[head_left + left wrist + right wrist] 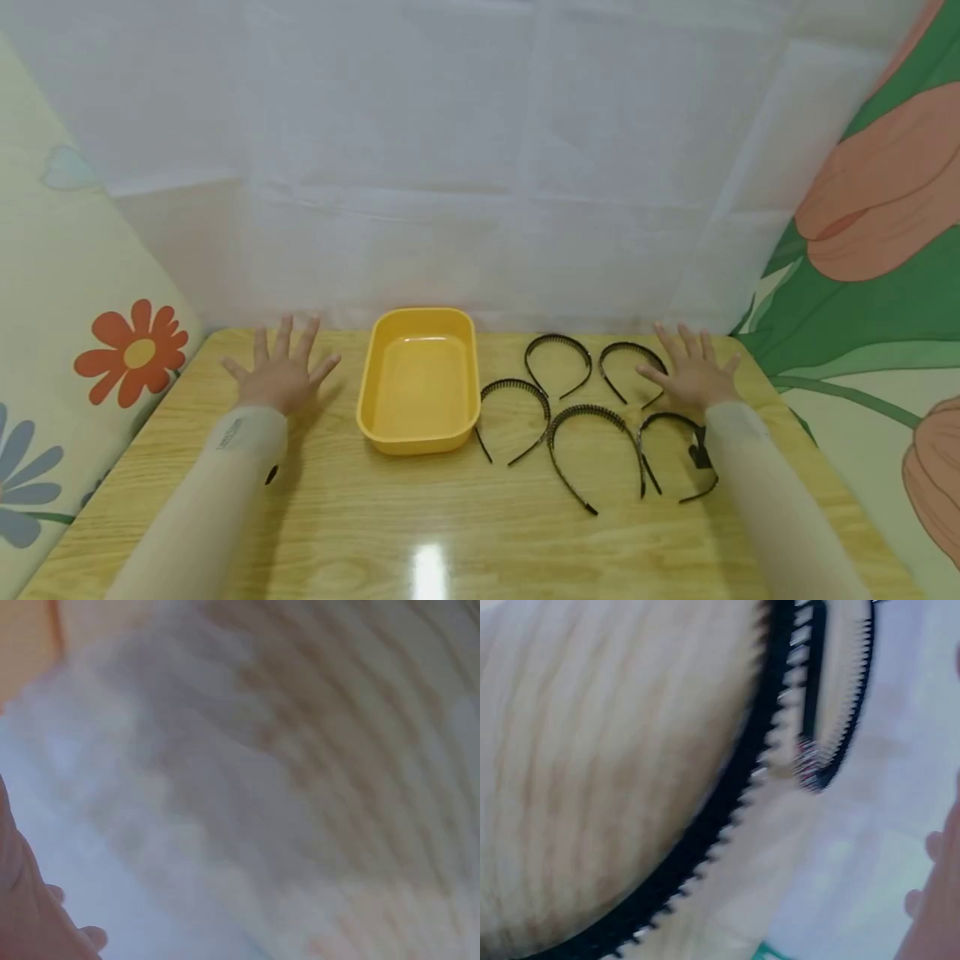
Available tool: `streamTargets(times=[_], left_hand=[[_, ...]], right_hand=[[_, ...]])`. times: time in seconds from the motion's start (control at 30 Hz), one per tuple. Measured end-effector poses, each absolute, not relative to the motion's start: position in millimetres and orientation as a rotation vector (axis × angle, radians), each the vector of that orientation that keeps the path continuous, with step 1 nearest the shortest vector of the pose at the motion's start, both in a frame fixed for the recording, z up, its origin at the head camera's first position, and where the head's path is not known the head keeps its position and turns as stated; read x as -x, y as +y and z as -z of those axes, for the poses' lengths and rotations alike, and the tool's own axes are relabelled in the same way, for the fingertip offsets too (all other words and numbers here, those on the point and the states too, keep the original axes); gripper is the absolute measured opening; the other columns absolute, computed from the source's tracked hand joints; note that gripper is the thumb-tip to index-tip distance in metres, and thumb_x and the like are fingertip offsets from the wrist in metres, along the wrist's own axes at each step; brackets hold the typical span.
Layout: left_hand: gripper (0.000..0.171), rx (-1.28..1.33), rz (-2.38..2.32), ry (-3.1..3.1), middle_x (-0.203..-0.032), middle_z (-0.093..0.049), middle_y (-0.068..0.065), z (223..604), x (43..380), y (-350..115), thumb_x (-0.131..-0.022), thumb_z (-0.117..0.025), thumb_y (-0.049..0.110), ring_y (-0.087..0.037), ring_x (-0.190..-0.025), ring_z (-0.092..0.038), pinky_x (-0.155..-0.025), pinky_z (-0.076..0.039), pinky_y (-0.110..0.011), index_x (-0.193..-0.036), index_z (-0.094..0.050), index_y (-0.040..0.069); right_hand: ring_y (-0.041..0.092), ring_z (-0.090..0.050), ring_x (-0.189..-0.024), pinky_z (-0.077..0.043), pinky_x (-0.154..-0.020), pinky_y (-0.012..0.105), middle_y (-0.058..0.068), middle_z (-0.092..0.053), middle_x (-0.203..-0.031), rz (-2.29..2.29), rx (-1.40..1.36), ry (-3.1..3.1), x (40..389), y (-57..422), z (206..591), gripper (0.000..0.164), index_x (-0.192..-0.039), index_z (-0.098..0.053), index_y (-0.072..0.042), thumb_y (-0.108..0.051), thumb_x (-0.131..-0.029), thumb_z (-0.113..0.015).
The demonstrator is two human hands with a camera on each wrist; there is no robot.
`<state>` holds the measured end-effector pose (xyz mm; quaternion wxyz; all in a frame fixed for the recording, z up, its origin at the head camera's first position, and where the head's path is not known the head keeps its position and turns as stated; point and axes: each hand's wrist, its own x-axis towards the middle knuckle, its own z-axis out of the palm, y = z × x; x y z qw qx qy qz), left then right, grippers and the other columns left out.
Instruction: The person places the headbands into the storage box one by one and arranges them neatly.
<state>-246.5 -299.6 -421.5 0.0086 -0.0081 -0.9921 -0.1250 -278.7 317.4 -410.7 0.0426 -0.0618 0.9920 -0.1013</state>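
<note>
My left hand (277, 375) is spread with straight fingers over the table's back left, to the left of a yellow basin (420, 442). At the back right, my right hand (696, 375) is likewise spread, its thumb overlapping one black toothed headband (633, 347) in the head view. Several more lie on the table: a headband (558, 338) at the back, a headband (513, 384) beside the basin, a larger headband (592, 410) in front, and a headband with a black bow (699, 450) by the right sleeve. Toothed edges of a headband (727, 787) fill the right wrist view.
The wood-grain table (360, 525) ends at a white cloth (450, 167) hanging behind it. Flower-printed panels stand at the left (67, 250) and right (885, 350). A bright reflection shows on the table front.
</note>
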Motion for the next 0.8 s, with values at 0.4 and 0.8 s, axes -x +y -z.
streamTargets(times=[0.4, 0.8], left_hand=[[0.087, 0.185, 0.542, -2.956, -0.167, 0.004, -0.027, 396.6, 219.9, -271.4, -0.105, -0.033, 0.062, -0.054, -0.15, 0.004, -0.104, -0.001, -0.085, -0.163, 0.0, 0.007], [0.086, 0.389, 0.61, -2.981, -0.166, -0.01, -0.027, 410.3, 186.8, -236.4, -0.105, -0.044, 0.056, -0.051, -0.151, -0.006, -0.11, -0.011, -0.08, -0.162, -0.011, 0.001]], right_hand=[[0.059, -0.019, -0.142, -0.025, -0.102, 0.083, 0.035, -0.022, -0.157, 0.589, 0.394, 2.993, 241.0, 311.0, 393.4, 0.075, -0.154, -0.039, -0.001, -0.049, -0.101, -0.059], [0.057, -0.056, -0.112, -0.053, -0.085, 0.061, 0.041, -0.05, -0.133, 0.828, 0.257, 2.867, 214.3, 334.4, 411.8, 0.055, -0.14, -0.049, 0.012, -0.025, -0.102, -0.064]])
